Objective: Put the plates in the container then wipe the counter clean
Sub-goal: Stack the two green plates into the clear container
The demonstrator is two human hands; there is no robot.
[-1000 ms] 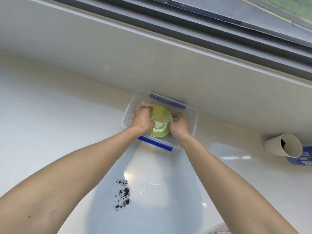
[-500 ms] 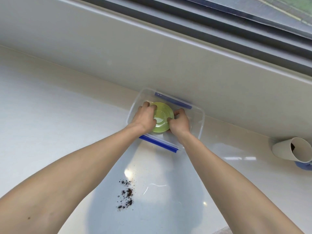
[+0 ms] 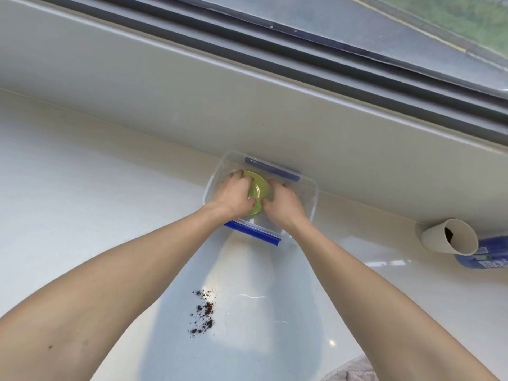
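Both hands work inside the clear rectangular plastic container (image 3: 312, 200), which sits on the glossy white counter (image 3: 82, 215) w/ its far long side against the grey backsplash wall (image 3: 192, 105). Blue clip bars run along the container's far rim (image 3: 272, 169) and near rim (image 3: 251, 232).

Left hand (image 3: 233, 195): fingers curled over the left edge of the round lime-green plate (image 3: 258, 188), grasping it. Right hand (image 3: 283, 203): fingers curled onto the plate's right edge, also grasping. Plate is inside the container, between the two hands, tilted w/ its ringed face toward the camera. Cannot tell whether it rests on the container floor or whether more plates lie under it; hands hide the lower part.

Both forearms reach in from the bottom of the view, bare, approx. converging at the container.

Counter, near side: a patch of dark brown crumbs (image 3: 203, 312) lies between the forearms, well apart from the container. Right side: a beige paper cup (image 3: 450, 236) lies on its side near the wall, mouth toward the camera, w/ a dark residue inside. Just beside it, partly behind, a blue packet (image 3: 492, 257) w/ print too small to read. Bottom edge: corner of a pale grey cloth (image 3: 349, 372), right of the right forearm.

Above the wall: dark window frame rails (image 3: 330, 64).
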